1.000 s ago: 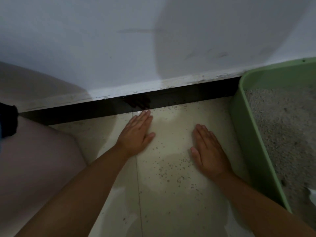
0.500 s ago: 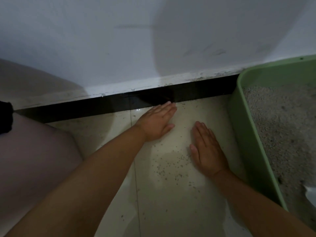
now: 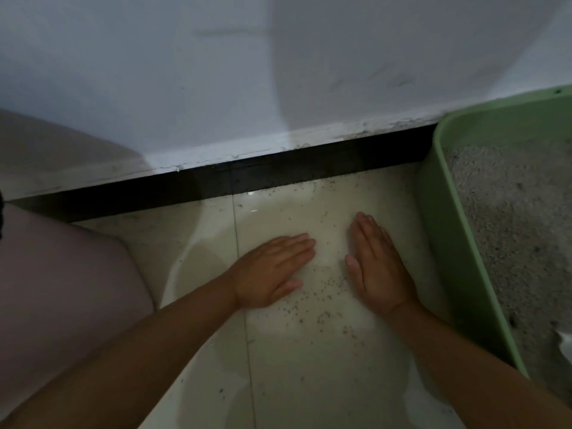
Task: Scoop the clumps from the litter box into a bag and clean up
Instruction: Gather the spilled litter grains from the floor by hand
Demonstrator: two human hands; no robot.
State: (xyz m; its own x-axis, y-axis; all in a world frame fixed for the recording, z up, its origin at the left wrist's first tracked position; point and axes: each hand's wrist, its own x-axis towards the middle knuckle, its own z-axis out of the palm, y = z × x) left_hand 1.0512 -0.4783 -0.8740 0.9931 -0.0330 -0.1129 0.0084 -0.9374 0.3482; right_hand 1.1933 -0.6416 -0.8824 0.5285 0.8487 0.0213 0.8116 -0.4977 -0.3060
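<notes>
Loose grey litter grains [image 3: 322, 292] lie scattered on the pale floor tiles between my two hands. My left hand [image 3: 272, 270] lies flat on the floor, fingers straight and pointing right. My right hand [image 3: 377, 264] also lies flat, fingers straight and pointing toward the wall, close beside the green litter box [image 3: 445, 252]. The box stands at the right and holds grey litter [image 3: 520, 230]. Neither hand holds anything. A small white object [image 3: 565, 343] shows at the right edge inside the box.
A white wall [image 3: 278, 72] with a black skirting strip [image 3: 278, 174] runs across the back. My bent knee [image 3: 62, 289] fills the left side. More grains lie along the skirting near the box.
My left hand has slid back from the skirting toward me and to the right, closing the gap to my right hand. The right hand has barely moved.
</notes>
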